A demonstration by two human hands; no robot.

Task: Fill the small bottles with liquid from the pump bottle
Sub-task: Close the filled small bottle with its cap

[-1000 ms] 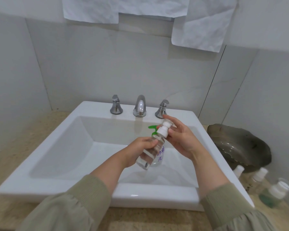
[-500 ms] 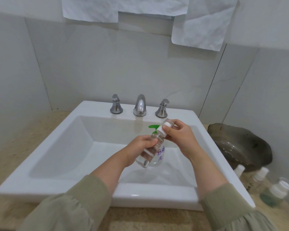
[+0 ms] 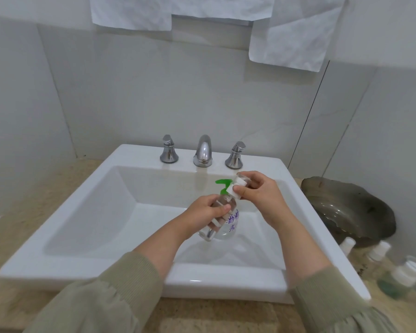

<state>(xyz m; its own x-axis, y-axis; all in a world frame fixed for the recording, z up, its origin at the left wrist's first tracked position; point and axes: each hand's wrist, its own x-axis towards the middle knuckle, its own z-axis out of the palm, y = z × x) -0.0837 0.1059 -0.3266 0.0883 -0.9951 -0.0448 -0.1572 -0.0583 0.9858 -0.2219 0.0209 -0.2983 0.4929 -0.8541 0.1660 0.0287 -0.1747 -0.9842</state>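
Over the white sink [image 3: 87, 212], my left hand [image 3: 208, 209] grips a small clear bottle [image 3: 210, 233], tilted with its top up and to the right. My right hand [image 3: 259, 198] pinches the white cap [image 3: 237, 187] at that bottle's top. Just behind the small bottle stands the pump bottle [image 3: 233, 223], clear with purple writing. Its green pump head [image 3: 222, 183] shows above my left hand. My fingers hide much of the small bottle's body.
A chrome faucet [image 3: 203, 150] with two handles sits at the sink's back edge. On the beige counter to the right are a dark shell-shaped dish [image 3: 346, 207] and three small white-capped bottles [image 3: 378, 252]. White paper sheets hang on the wall above.
My right hand's fingers have curled closer round the white cap and shifted slightly on it. My left hand and both bottles have stayed almost in place.
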